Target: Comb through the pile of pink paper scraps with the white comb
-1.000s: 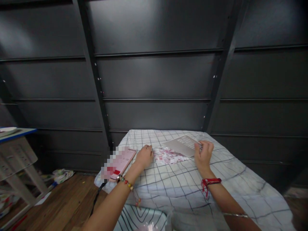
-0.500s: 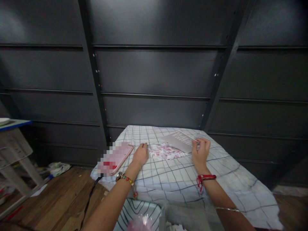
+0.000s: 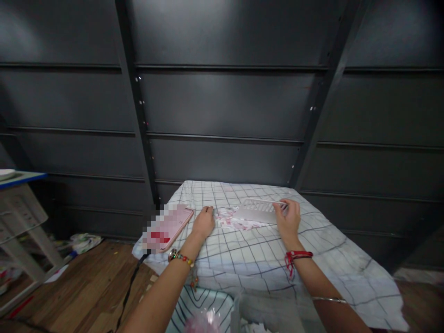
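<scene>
slotted white panel (image 3: 255,213), pinched at its right end by the right hand (image 3: 289,219), has swung nearer across the pink-and-white scraps (image 3: 224,218) on the checked cloth (image 3: 243,252). left hand (image 3: 204,222) beside these scraps, fingers close together; whether it grips anything, i cannot tell.

Counted 1 left hand (image 3: 204,223), 1 right hand (image 3: 288,219), 1 white panel (image 3: 255,215), 1 phone (image 3: 172,229), 1 striped tray (image 3: 204,298), 1 grey bin (image 3: 270,305), 1 checked cloth (image 3: 243,254). Slips (image 3: 226,219) were too small to count.
</scene>
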`<action>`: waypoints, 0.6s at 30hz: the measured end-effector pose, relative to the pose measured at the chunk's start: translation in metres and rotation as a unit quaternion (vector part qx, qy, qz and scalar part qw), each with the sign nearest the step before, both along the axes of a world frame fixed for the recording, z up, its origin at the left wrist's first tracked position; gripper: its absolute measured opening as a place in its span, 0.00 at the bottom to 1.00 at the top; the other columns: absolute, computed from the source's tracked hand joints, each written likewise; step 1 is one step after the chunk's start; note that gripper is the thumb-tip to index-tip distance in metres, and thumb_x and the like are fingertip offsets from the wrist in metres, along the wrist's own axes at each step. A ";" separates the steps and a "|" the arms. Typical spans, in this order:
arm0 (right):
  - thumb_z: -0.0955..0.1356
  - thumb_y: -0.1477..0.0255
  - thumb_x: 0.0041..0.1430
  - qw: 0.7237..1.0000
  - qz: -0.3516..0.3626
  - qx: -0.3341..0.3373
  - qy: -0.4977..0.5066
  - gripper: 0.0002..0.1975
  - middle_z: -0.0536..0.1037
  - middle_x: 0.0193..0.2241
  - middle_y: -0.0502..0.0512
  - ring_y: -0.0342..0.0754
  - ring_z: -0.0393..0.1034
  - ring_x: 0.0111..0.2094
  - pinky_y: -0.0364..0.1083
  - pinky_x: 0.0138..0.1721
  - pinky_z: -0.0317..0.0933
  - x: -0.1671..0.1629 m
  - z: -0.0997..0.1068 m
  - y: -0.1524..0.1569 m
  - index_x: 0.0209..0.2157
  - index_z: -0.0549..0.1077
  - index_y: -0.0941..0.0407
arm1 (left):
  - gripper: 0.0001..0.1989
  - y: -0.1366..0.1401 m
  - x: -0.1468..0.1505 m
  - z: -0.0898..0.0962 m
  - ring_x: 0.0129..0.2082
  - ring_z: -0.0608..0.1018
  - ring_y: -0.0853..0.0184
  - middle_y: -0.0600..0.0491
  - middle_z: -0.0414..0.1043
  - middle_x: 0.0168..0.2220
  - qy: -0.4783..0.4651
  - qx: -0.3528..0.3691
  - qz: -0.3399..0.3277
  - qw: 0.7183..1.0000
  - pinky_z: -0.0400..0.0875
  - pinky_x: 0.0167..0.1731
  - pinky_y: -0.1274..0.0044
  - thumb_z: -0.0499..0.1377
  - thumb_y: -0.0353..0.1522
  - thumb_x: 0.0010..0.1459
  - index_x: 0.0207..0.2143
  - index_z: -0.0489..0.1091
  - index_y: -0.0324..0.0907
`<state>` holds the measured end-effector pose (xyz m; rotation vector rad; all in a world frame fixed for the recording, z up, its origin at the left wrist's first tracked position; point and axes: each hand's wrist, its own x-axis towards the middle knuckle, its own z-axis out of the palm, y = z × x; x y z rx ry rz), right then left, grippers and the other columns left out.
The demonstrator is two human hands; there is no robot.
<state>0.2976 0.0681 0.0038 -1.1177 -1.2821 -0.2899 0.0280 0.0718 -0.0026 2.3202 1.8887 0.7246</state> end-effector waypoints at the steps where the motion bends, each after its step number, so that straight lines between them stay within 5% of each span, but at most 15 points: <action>1: 0.65 0.61 0.51 1.000 0.001 -0.004 0.003 0.14 0.65 0.30 0.53 0.48 0.60 0.33 0.50 0.37 0.57 0.000 0.000 0.000 0.33 0.64 0.57 | 0.21 0.000 0.000 0.000 0.51 0.67 0.63 0.40 0.62 0.51 0.000 0.000 0.000 1.000 0.63 0.48 0.74 0.45 0.20 0.54 0.51 0.59 0.34; 7: 0.67 0.60 0.48 0.999 0.015 -0.042 0.020 0.22 0.68 0.34 0.55 0.47 0.62 0.32 0.50 0.37 0.58 -0.002 -0.001 0.002 0.43 0.63 0.57 | 0.21 0.001 0.000 0.001 0.50 0.67 0.64 0.42 0.62 0.51 0.004 -0.002 -0.002 1.000 0.62 0.48 0.74 0.45 0.20 0.54 0.50 0.60 0.36; 18: 0.62 0.62 0.53 0.999 0.021 -0.043 0.016 0.18 0.66 0.31 0.53 0.47 0.60 0.31 0.50 0.37 0.58 -0.001 -0.003 0.003 0.43 0.62 0.58 | 0.18 0.003 0.000 0.000 0.51 0.67 0.64 0.42 0.62 0.50 -0.006 -0.001 -0.009 1.000 0.62 0.48 0.74 0.46 0.22 0.54 0.47 0.62 0.36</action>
